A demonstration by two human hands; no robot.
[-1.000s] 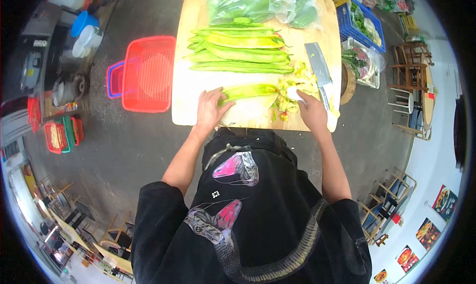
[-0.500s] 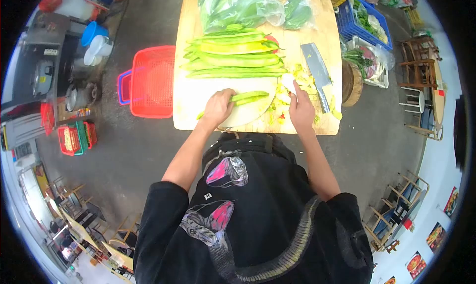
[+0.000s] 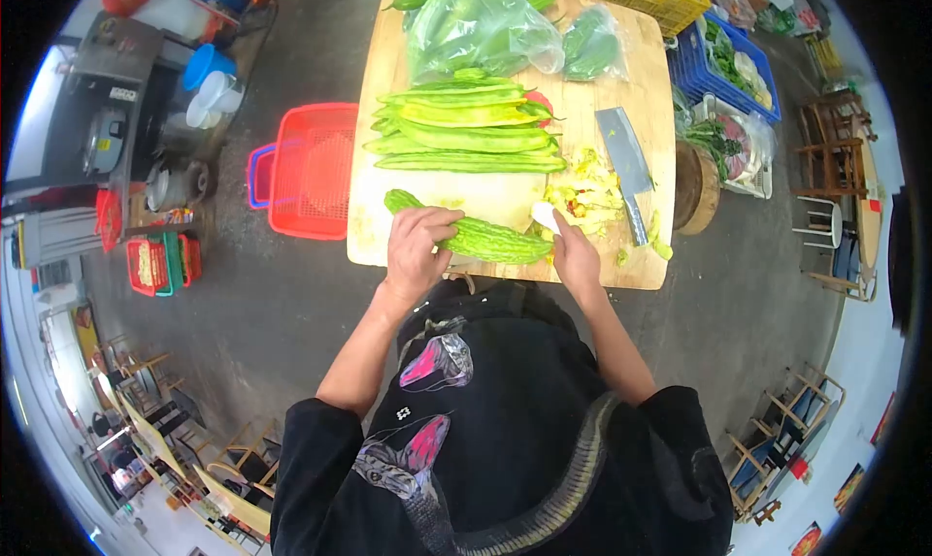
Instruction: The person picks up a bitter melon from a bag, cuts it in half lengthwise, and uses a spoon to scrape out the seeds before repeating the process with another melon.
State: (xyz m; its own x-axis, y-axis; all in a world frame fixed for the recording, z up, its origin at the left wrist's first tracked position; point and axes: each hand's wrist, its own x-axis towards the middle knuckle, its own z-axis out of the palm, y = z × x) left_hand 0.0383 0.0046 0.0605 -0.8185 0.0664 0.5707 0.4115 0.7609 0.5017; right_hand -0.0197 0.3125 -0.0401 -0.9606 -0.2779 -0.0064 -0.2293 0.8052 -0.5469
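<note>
My left hand (image 3: 419, 248) is wrapped round a bumpy green bitter melon piece (image 3: 497, 243), its skin side up and tilted over the board's near edge. My right hand (image 3: 577, 255) grips a small white rounded tool, apparently a spoon (image 3: 546, 216), close to the melon's right end. Most of the spoon's handle is hidden by the fingers. Beyond my hands, a stack of long bitter melon pieces (image 3: 471, 137) lies side by side. Yellowish scooped-out pith and seeds (image 3: 592, 189) are heaped to the right of the stack.
A cleaver (image 3: 623, 153) lies on the right of the wooden table (image 3: 388, 249). Clear plastic bags (image 3: 481, 32) of green vegetables sit at the back. A red basket (image 3: 313, 173) stands on the left; a blue crate (image 3: 687, 63) and a round wooden block (image 3: 697, 187) on the right.
My left hand has lifted the melon piece from the board toward me and turned it. My right hand has moved left and nearer, bringing the spoon to the melon's end.
</note>
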